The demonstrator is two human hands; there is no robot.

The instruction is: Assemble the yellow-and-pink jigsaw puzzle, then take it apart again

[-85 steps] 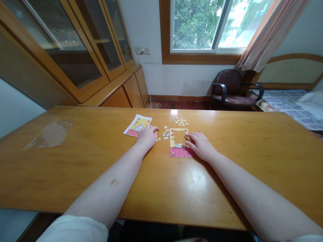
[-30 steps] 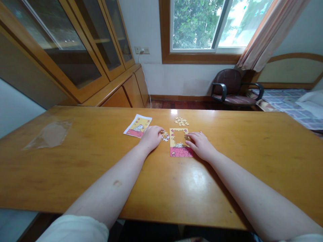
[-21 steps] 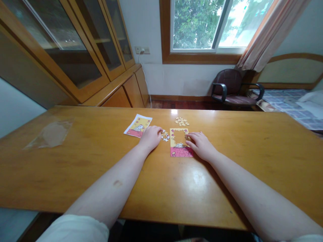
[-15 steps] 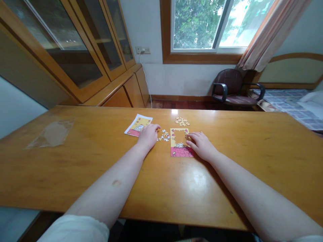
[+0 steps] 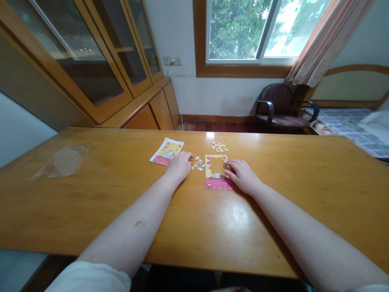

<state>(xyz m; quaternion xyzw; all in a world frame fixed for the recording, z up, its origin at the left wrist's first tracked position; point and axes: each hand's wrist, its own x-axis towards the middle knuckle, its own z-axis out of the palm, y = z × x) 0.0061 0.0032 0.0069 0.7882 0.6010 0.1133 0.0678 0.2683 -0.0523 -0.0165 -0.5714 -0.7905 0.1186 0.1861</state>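
A partly assembled jigsaw puzzle (image 5: 219,183) lies flat on the table, yellow above and pink below, with a gap in its upper middle. My right hand (image 5: 241,173) rests at its right edge, fingers spread with thumb and forefinger apart. Left of the puzzle is a small pile of loose puzzle pieces (image 5: 199,164), some white, some yellow. Beside this pile, my left hand (image 5: 180,165) has its fingers bent down and drawn together; whatever is between the fingertips is too small to make out. That hand partly covers a printed reference picture (image 5: 165,151).
Behind the puzzle lies a second pile of pale puzzle pieces (image 5: 219,146). A clear plastic bag (image 5: 65,161) lies on the left of the wooden table (image 5: 121,170). Beyond the table stand a glass-door cabinet (image 5: 121,101), an office chair (image 5: 278,103) and a bed (image 5: 349,125).
My left hand has shifted very slightly, and its fingers have curled in beside the small pile. The right hand and the puzzle look the same.
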